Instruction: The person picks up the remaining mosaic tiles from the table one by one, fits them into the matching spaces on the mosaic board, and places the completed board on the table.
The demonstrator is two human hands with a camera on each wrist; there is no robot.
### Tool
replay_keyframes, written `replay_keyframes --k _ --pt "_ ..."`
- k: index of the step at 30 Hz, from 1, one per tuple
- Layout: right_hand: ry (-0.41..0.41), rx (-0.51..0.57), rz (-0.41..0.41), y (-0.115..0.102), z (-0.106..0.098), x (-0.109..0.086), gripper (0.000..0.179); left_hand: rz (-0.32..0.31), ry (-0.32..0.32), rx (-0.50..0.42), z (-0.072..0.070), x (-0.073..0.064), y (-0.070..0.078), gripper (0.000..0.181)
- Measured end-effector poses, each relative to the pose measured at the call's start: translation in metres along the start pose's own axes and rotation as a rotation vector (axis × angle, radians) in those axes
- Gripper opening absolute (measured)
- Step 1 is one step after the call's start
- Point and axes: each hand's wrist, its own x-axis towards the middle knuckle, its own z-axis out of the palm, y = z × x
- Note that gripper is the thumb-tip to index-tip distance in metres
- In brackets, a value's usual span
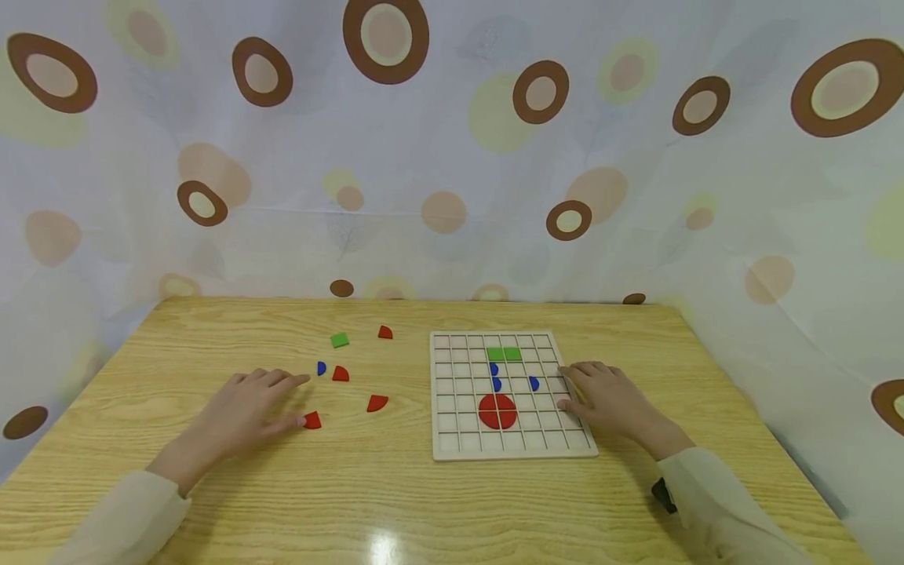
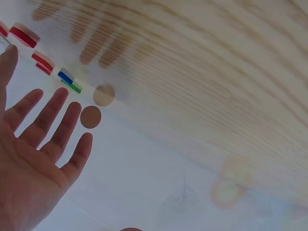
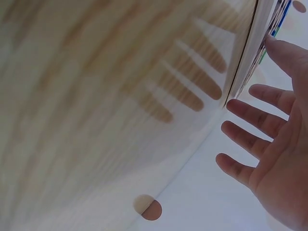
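Note:
A white gridded board [image 1: 459, 447] lies on the table. It carries two green squares [image 1: 504, 354], a red disc [image 1: 497, 411] made up of quarter pieces, and several blue half-discs [image 1: 534, 384]. My right hand [image 1: 609, 399] is at the board's right edge with fingers spread, thumb and fingertips over the rim. To the left, my left hand [image 1: 236, 412] hovers with extended fingers among loose pieces. Its thumb tip meets or overlaps a red quarter piece [image 1: 313, 421]; contact is unclear. A loose blue half-disc [image 1: 321, 368] lies just beyond its index fingertip.
More red quarter pieces [image 1: 377, 403] and a green square [image 1: 340, 340] lie loose between the left hand and the board. The wooden table [image 1: 381, 486] ends at a patterned curtain [image 1: 395, 259] behind. A small black object [image 1: 664, 496] shows beneath the right sleeve.

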Motion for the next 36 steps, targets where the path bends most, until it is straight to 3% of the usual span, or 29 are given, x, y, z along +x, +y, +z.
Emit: replay_keyframes --k 7,18,36 --pt "-0.025 0.018 0.006 0.0012 0.0012 0.0005 0.051 0.053 -0.024 -0.009 0.0025 0.0013 0.0031 0.051" --pt "-0.040 0.041 -0.018 0.0025 0.0005 -0.0003 0.050 0.117 -0.010 0.001 0.0051 0.0040 0.0062 0.041" --pt "-0.051 0.077 -0.038 0.0035 -0.0034 -0.0019 0.051 0.127 -0.023 -0.027 0.0092 0.0060 0.0050 0.023"
